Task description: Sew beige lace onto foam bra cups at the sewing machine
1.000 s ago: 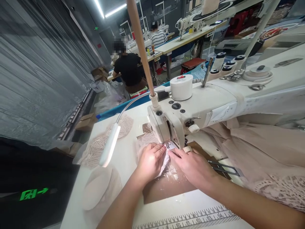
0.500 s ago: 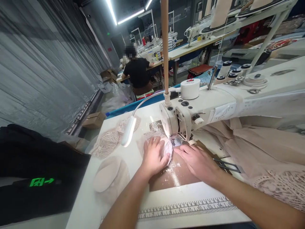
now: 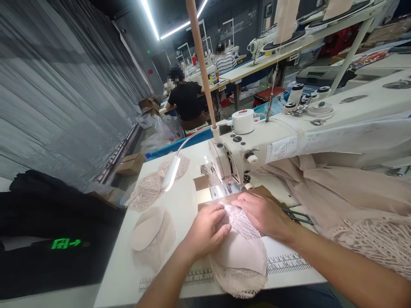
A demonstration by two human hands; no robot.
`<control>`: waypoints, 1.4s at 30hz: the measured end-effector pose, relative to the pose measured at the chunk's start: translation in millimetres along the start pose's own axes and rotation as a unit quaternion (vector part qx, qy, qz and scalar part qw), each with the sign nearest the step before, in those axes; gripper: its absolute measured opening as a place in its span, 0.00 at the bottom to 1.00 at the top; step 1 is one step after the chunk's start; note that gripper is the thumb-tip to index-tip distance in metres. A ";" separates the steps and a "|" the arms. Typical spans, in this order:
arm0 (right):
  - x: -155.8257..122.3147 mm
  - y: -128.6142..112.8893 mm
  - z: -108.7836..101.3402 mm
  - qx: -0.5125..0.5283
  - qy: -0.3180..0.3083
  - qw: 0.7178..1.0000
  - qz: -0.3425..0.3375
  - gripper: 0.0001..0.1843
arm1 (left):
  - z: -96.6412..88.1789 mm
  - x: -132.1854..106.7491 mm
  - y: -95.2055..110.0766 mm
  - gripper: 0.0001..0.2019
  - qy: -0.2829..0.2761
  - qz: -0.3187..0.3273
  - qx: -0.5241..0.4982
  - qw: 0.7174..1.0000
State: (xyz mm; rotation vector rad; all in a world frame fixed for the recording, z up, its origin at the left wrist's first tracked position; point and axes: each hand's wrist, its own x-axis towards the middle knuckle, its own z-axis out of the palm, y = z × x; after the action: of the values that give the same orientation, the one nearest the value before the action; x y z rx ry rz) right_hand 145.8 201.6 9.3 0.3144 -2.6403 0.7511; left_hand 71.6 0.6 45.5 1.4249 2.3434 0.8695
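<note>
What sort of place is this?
Likely a sewing workshop: a sewing machine stands on the near table, a lacy fabric piece lies before it, and another machine stands on a farther table.

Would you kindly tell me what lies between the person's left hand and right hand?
In the head view, a pale fabric piece with lace lies between the left hand and the right hand, its lower part covering some of the ruler scale.

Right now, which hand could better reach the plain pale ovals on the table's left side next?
Probably the left hand: it is nearer the plain pale ovals, while the right hand is farther off, beyond it. Both touch the lacy piece, though.
</note>
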 end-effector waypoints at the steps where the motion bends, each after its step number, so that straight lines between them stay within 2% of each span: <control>1: 0.3 0.2 0.3 -0.009 -0.005 1.000 -0.005 0.17 | 1.6 5.4 -1.8 0.14 -0.013 0.011 0.027 0.999; 5: 1.0 0.6 1.9 -0.116 -0.052 0.992 0.018 0.16 | 5.6 22.8 -5.3 0.19 -0.050 0.046 0.084 0.994; 11: 0.6 -1.6 3.7 -0.200 -0.064 0.976 0.055 0.22 | 3.4 28.1 -7.9 0.24 -0.048 0.000 0.134 0.990; 21: 4.9 -3.0 4.5 -0.209 -0.060 0.970 0.105 0.25 | -9.6 45.7 -17.6 0.30 -0.116 0.034 0.153 0.981; 25: 6.0 -4.4 5.1 -0.199 -0.065 0.970 0.123 0.22 | -15.4 52.3 -27.4 0.30 -0.145 0.048 0.145 0.978; 28: 6.6 -4.2 5.5 -0.194 -0.068 0.971 0.121 0.19 | -19.1 58.2 -36.1 0.32 -0.159 0.056 0.140 0.976; 32: 6.2 -2.0 5.1 -0.185 -0.071 0.975 0.100 0.20 | -23.2 64.5 -43.1 0.34 -0.167 0.080 0.139 0.973; 36: 2.8 3.0 5.1 -0.157 -0.056 0.982 0.090 0.17 | -25.4 58.7 -41.7 0.33 -0.149 0.094 0.145 0.974; 42: -2.5 10.1 6.4 -0.113 0.003 0.990 0.082 0.19 | -21.1 29.6 -16.5 0.24 -0.033 0.089 0.132 0.987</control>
State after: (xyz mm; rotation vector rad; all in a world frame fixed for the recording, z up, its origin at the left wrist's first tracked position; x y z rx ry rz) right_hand 143.0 206.8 -1.4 0.0337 -2.7359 0.4919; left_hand 34.8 13.4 54.4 1.7621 2.3780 0.5574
